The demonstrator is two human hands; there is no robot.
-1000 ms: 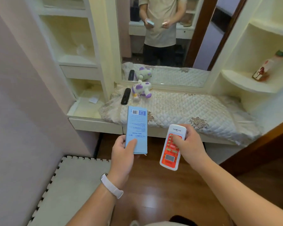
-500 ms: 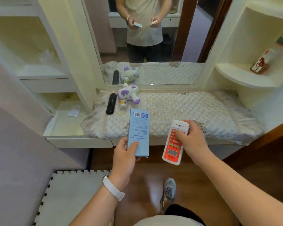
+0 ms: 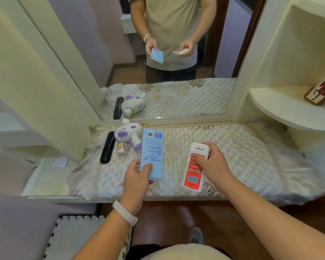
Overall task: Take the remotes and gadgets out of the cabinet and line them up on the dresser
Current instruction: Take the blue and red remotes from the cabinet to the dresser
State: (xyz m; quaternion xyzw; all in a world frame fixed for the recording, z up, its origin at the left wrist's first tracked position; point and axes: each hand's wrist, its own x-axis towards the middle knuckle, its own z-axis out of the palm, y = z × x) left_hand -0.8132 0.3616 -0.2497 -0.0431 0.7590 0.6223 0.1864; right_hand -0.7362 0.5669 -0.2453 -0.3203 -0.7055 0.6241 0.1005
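Both hands have come forward in the last half second. They hung over the wooden floor, short of the dresser's front edge, and now sit above the dresser surface (image 3: pixel 242 156), a long cream top under a quilted floral cover, and the whole view has closed in on it. That suggests the carry from the cabinet is over and setting down is the step in hand.

The left hand (image 3: pixel 137 177) pinches the near end of a flat light-blue cardboard box (image 3: pixel 152 147), thumb on top and fingers beneath, with the box pointing away towards the mirror (image 3: pixel 186 98). The right hand (image 3: pixel 212 162) is curled round the upper half of a white and orange plastic remote (image 3: pixel 194 171), button face up. The two hands are apart, with bare cover between them. Whether either item already touches the cover cannot be told from this angle.

At the left end, a white and purple toy blaster (image 3: pixel 129 135) lies just beside the far end of the box. A slim black remote (image 3: pixel 107 150) lies to its left, and a small yellow canister (image 3: pixel 122 148) sits between the two. The row is therefore begun on the left, and the free stretch of cover to the right looks like the place for the two held items; laying them parallel to the black remote would keep the line tidy
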